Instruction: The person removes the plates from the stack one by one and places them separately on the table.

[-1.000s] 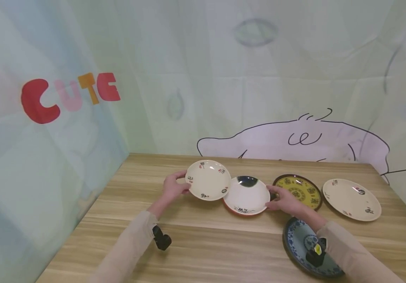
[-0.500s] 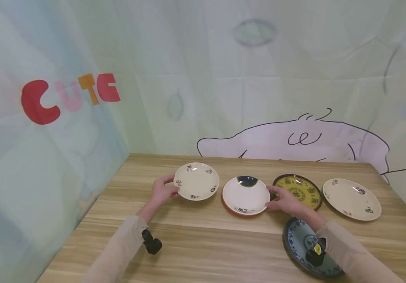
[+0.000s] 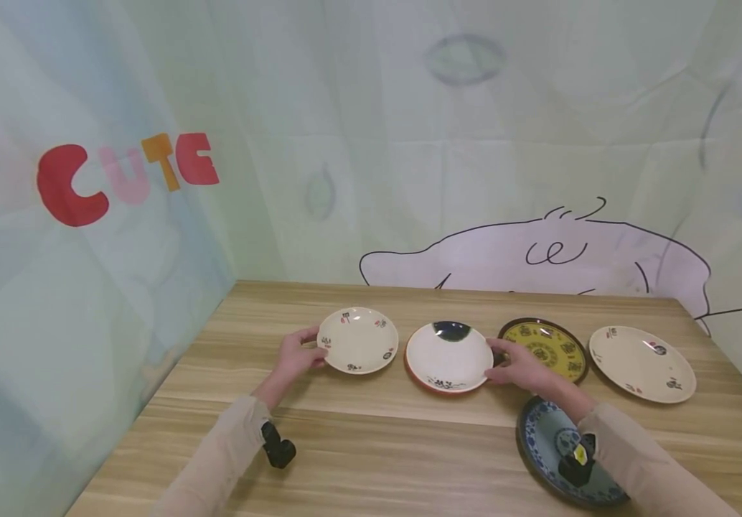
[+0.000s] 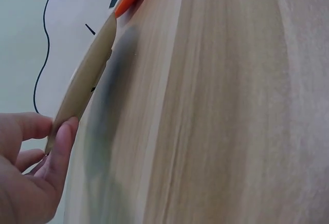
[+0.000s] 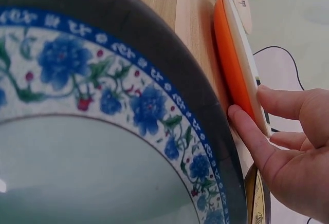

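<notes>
In the head view my left hand (image 3: 296, 355) pinches the left rim of a small cream plate (image 3: 358, 341) with little printed motifs. The left wrist view shows this plate (image 4: 85, 80) edge-on, thumb on one face and fingers on the other, a shadow on the wood beside it. Just to its right lies a white plate (image 3: 450, 359) with a dark green patch and an orange-red underside. My right hand (image 3: 516, 366) grips that plate's right rim; in the right wrist view its orange underside (image 5: 229, 54) rests close over the table, thumb and fingers at the edge.
Behind my right hand is a yellow patterned plate (image 3: 561, 352) with a dark rim. Farther right lies a cream oval plate (image 3: 642, 366). A blue floral plate (image 3: 542, 438) sits under my right forearm. A printed curtain (image 3: 319, 179) rises behind the wooden table (image 3: 371, 459).
My left hand has carried the cream plate leftward, off its overlap with the white plate, then lowered it toward the table. My right hand has stayed at the white plate's rim.
</notes>
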`<state>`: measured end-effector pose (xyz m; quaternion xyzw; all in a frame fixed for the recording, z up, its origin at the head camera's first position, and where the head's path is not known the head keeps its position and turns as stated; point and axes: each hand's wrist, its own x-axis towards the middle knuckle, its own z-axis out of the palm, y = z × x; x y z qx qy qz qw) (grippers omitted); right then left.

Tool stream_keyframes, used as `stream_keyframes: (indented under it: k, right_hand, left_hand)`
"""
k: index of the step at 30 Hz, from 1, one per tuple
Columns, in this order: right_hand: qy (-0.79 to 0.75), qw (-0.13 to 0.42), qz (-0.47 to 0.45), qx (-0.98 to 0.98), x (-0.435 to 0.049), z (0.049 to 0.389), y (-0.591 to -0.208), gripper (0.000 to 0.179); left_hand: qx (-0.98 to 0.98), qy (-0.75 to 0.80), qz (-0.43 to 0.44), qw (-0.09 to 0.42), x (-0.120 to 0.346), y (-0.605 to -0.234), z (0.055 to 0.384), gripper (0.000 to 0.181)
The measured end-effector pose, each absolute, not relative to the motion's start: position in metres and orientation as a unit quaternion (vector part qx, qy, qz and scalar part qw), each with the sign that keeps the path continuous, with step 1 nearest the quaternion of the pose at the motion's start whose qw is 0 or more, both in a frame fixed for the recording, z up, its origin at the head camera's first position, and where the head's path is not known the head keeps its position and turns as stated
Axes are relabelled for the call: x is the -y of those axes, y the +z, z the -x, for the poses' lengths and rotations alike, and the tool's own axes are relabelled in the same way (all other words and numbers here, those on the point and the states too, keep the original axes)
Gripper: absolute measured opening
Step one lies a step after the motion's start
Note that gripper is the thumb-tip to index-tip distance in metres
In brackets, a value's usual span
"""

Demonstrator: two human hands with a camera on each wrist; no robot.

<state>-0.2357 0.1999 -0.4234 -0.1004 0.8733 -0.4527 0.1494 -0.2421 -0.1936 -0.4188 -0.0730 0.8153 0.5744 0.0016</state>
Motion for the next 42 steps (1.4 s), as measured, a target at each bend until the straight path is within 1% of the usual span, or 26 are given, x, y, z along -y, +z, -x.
stream_keyframes:
  k: [9,20,33,42]
  right_hand:
    - [-0.453,0.148,0.104,-0.873,-0.199,0.235,-0.425,0.07]
    - [-0.452,0.146,0.105,-0.873,-0.198,0.234,-0.424,0.069]
    - [-0.46,0.147,0.117,-0.868,-0.198,0.235,-0.423,0.068]
    - [-0.458,0.144,0.116,-0.87,-0.197,0.234,-0.422,0.067]
  left_hand:
    - [-0.807,0.586,0.068,0.009,0.193,-0.425,0.24,0.057]
    - [-0.811,0.579,0.083,0.021,0.193,-0.432,0.238,0.058]
    - [-0.81,0.578,0.095,0.021,0.19,-0.431,0.232,0.057]
    - [-0.82,0.567,0.085,0.009,0.19,-0.435,0.23,0.056]
